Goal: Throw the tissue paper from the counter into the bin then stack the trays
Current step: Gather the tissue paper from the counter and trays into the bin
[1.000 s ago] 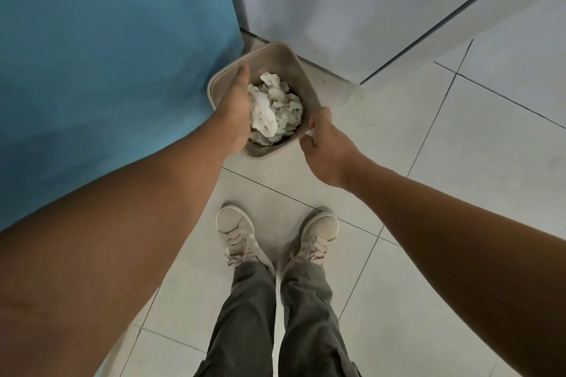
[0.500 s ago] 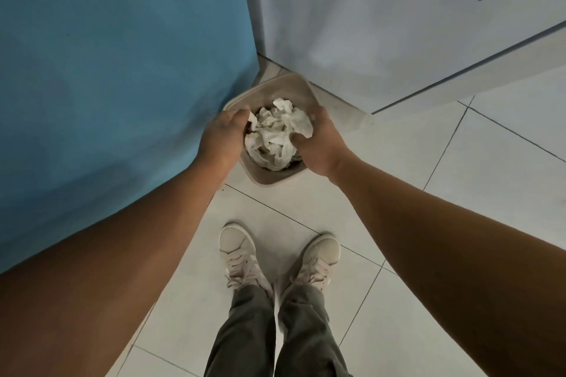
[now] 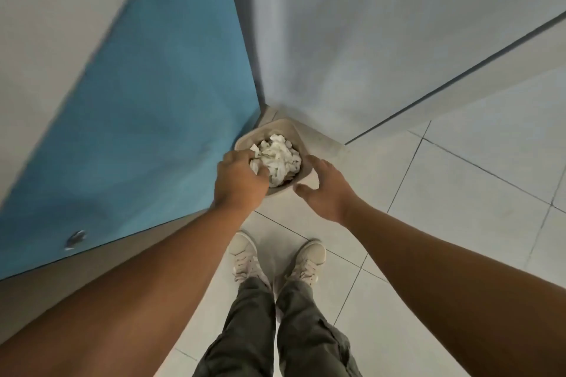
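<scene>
Right hand (image 3: 326, 190) withdrawn from bin (image 3: 275, 125), tiled floor (image 3: 459, 193), blue panel (image 3: 153, 116)

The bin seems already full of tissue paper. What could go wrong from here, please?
1. The tissue paper is heaped to the rim of the bin, so pieces may cling to the left hand and drop on the floor as it lifts.
2. The right hand is open beside the bin, not gripping it; a hard push could tip it.
</scene>
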`<action>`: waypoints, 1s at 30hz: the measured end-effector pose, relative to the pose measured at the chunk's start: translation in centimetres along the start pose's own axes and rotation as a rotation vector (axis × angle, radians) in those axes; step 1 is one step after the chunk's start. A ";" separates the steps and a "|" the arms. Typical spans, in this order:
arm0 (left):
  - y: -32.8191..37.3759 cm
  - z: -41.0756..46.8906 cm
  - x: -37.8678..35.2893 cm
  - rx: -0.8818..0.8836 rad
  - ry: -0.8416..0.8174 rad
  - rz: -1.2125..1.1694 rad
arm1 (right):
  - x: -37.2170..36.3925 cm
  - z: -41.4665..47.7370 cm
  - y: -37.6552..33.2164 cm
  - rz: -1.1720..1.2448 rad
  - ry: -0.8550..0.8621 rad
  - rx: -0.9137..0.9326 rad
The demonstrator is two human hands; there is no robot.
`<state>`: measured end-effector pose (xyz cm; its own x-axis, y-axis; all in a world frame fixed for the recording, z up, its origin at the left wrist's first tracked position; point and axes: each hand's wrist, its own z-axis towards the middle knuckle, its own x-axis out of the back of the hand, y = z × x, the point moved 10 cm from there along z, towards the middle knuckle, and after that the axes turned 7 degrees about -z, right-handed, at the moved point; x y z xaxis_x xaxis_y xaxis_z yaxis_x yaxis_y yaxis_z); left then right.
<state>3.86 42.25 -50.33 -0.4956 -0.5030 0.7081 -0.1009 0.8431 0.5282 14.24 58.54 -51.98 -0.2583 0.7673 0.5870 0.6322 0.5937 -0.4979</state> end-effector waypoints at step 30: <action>6.3 -32.1 47.0 -0.402 0.708 0.056 | 12.2 -33.0 -45.8 -0.268 0.306 0.973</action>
<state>7.61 17.82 1.28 0.1857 -0.5765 0.7957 0.2915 0.8057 0.5157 6.22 32.67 -0.93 -0.0222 0.5688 0.8222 -0.3117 0.7774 -0.5463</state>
